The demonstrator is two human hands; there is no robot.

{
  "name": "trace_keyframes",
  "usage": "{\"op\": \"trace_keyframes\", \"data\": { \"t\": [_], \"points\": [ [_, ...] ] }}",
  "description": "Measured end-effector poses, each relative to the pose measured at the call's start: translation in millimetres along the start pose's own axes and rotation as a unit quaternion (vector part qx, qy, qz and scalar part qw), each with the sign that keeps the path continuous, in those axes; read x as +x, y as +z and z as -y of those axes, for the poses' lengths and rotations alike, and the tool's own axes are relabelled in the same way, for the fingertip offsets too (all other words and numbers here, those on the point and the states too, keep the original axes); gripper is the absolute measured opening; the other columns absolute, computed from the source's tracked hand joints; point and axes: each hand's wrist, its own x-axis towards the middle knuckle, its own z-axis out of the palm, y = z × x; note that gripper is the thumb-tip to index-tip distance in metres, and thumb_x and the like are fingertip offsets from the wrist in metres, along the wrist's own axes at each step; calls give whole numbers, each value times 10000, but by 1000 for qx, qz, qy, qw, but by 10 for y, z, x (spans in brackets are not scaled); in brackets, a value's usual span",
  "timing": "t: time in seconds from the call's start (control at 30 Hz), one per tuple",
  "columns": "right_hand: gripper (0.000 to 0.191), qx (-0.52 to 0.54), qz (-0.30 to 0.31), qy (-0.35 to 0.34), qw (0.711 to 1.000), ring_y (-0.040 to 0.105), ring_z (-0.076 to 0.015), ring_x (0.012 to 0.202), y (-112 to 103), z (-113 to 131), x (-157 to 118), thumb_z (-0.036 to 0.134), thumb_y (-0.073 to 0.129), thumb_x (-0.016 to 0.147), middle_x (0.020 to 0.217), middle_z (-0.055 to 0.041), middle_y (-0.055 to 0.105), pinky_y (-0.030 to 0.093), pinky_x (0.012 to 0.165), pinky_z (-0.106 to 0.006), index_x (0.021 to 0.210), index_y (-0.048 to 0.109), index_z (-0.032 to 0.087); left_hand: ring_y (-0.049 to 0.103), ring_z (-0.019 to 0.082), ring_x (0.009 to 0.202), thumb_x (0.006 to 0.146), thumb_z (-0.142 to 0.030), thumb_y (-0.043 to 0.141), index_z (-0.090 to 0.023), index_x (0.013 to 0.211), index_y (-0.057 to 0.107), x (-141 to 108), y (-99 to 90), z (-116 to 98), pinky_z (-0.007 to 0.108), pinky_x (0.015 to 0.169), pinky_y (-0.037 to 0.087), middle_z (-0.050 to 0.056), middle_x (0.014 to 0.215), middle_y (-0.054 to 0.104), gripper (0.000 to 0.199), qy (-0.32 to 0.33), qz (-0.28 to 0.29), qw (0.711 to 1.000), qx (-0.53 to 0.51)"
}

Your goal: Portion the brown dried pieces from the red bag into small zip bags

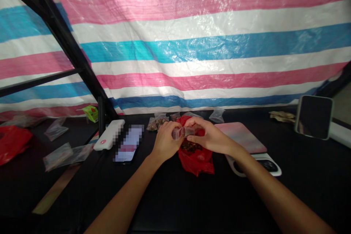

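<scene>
A striped sheet is hanging behind the black table. The left hand is gripping 1 clear cup, the right hand is gripping what seems a 2nd cup; both are hovering over the red bag, which is holding dark bits.

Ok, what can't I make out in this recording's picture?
All in the head view:
Clear plastic: fingers of the left hand and right hand partly cover it; one piece or two is unclear.
Dark bits in the red bag: too small and blurred to identify.
Phone: pixelation hides its text.
Scale: right forearm hides part.
Red plastic: cut off by left edge.
</scene>
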Motion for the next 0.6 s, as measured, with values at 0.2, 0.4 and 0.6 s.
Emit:
{"op": "trace_keyframes", "data": {
  "t": [0.2,0.4,0.6],
  "points": [
    [262,-76,-57,-18,995,635,-181,863,102,-38,6,235,751,866,996,-5,641,531,793,-320,1061,578,258,616,264,975,797,-302,773,-231,1103,656,-21,30,25,382,872,468,64,1028,693,336,-12,18,1000,-23],
    [239,-155,-62,-97,981,619,-228,1121,80,-7,16,96,623,909,1167,-51,643,494,1006,-405,1065,632,276,661,233,970,815,-334,773,-219,1194,635,-35,144,106,362,883,507,76,1083,697,419,-58,23,985,-160],
    [213,-199,-52,-84,975,663,-233,1055,55,18,2,158,650,926,1121,-42,717,507,975,-396,1101,685,273,657,251,1038,782,-346,814,-233,1180,664,-30,112,68,376,937,503,78,1147,688,440,-53,0,990,-133]
  ]
}}
